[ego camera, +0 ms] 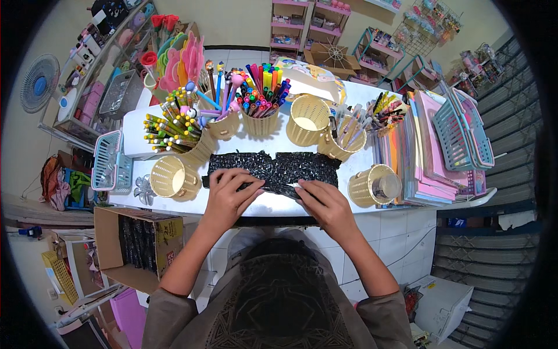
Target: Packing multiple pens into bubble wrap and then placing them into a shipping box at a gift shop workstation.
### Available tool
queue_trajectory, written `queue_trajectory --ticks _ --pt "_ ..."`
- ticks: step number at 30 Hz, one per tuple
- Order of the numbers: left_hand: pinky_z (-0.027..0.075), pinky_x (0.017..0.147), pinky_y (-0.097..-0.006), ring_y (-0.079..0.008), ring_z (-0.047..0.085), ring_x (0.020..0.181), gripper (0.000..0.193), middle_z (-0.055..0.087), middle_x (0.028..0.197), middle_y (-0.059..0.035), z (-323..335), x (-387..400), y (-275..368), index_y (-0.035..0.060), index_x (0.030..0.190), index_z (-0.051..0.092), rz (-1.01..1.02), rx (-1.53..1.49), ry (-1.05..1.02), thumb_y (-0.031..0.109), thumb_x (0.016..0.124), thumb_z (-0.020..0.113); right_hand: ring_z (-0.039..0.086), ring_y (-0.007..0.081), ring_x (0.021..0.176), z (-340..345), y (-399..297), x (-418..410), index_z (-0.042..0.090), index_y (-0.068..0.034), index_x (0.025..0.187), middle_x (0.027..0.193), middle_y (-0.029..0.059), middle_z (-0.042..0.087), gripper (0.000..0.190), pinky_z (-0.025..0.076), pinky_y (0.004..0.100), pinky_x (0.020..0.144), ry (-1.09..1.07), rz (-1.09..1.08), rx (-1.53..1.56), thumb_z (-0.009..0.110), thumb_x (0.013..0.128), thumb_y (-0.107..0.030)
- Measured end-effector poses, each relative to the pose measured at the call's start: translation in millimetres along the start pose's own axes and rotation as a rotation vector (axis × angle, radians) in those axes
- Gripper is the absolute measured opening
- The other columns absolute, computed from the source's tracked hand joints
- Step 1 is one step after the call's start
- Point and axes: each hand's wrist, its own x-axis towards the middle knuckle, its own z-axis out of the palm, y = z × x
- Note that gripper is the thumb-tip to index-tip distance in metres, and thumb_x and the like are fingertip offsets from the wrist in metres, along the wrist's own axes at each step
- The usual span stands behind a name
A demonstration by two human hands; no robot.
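A sheet of black bubble wrap [301,168] lies across the white table [261,208] right in front of me. Its near edge is folded over into a narrow strip. My left hand [231,189] pinches that edge left of centre, fingers bent over the wrap. On the right side, my right hand [324,205] grips the same strip with thumb and fingers. A small white patch shows at the right fingertips; I cannot tell what it is. Whether anything lies inside the fold is hidden.
Beige woven baskets [170,176] ring the wrap, several holding colored markers [261,94] and pencils [174,128]. At right stands a stack of paper and folders [418,161] under a blue plastic basket [462,131]. An open cardboard box [170,248] with black-wrapped packs sits below left.
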Motion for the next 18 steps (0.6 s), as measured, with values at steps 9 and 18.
queue_trajectory --ticks 9,18 --pt "0.041 0.100 -0.0432 -0.0242 0.067 0.111 0.029 0.075 0.114 0.0015 0 -5 1 0.0148 0.118 0.086 -0.036 0.156 0.043 0.025 0.092 0.089 0.074 0.0342 0.105 -5 22 32 0.080 -0.005 0.128 0.119 0.0146 0.075 0.030 0.060 0.0433 0.093 -0.139 0.177 0.292 0.081 0.099 -0.009" --pt "0.046 0.090 -0.0421 -0.0253 0.068 0.101 0.026 0.074 0.109 -0.0030 -8 6 -5 0.0122 0.116 0.085 -0.051 0.030 -0.075 0.025 0.093 0.087 0.071 0.0337 0.114 -5 6 33 0.077 -0.004 0.131 0.126 0.0130 0.074 0.030 0.058 0.0458 0.098 -0.081 0.152 0.135 0.075 0.101 -0.005"
